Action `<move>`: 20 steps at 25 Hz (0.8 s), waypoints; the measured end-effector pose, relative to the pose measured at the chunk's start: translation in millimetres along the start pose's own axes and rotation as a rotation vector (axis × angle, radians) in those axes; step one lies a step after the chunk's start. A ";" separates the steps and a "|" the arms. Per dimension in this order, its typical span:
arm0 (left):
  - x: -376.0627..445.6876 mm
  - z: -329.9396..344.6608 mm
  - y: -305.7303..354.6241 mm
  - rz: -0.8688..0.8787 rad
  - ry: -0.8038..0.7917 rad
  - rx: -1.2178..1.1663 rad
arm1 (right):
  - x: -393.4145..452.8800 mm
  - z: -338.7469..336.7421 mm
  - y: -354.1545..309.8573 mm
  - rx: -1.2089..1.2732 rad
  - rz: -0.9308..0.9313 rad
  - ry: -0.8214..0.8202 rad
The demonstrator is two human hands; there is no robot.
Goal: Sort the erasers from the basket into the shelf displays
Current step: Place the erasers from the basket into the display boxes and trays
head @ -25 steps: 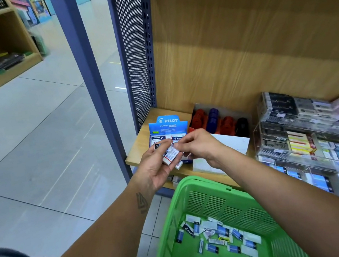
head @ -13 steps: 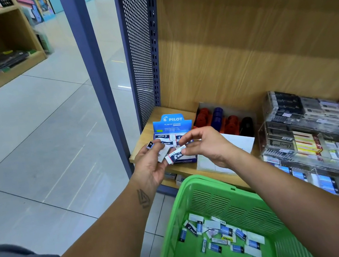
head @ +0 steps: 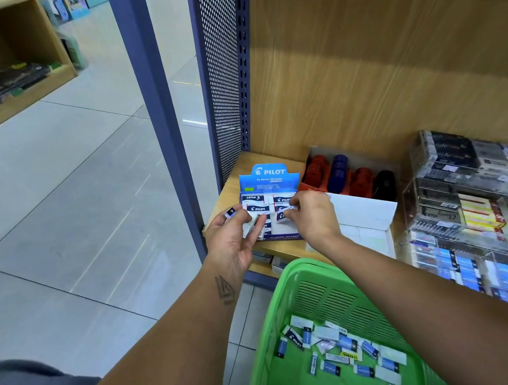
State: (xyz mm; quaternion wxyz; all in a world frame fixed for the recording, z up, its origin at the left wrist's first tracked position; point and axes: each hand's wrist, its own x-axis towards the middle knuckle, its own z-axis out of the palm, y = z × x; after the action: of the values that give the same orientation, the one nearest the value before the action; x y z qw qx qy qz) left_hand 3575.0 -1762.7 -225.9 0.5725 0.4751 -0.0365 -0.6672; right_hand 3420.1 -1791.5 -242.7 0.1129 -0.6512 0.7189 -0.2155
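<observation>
Wooden shelving [head: 371, 82] with a perforated metal side panel [head: 223, 75] is standing over a grey tiled floor [head: 58, 195], and a blue Pilot display box [head: 266, 190] is sitting at the left end of the shelf board, near its front edge. The right hand [head: 310, 216] is reaching over this box, its fingertips pinching a single eraser [head: 284, 213] and holding it against the rows already lying inside. The left hand [head: 234, 236] is hovering just beside the box's left side, fingers curled round a few more erasers [head: 252, 225], one of them poking out by the thumb. A tray of red, blue and black items [head: 347, 176] is sitting just right of the box, and clear tiered racks [head: 476, 192] of stationery are filling the shelf's right end. Below the shelf's front edge, a green basket [head: 296, 288] is holding a scatter of loose erasers [head: 338, 349] across its bottom.
</observation>
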 end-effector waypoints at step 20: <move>11.7 -7.9 -2.5 -0.051 -0.062 -0.038 | 7.5 8.0 -19.0 0.301 0.012 -0.360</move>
State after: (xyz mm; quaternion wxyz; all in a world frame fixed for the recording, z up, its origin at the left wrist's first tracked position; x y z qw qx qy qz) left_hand 3579.8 -1767.3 -238.7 0.5628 0.4439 -0.0295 -0.6966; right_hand 3439.6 -1801.3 -240.2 0.3364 -0.6507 0.6507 -0.2001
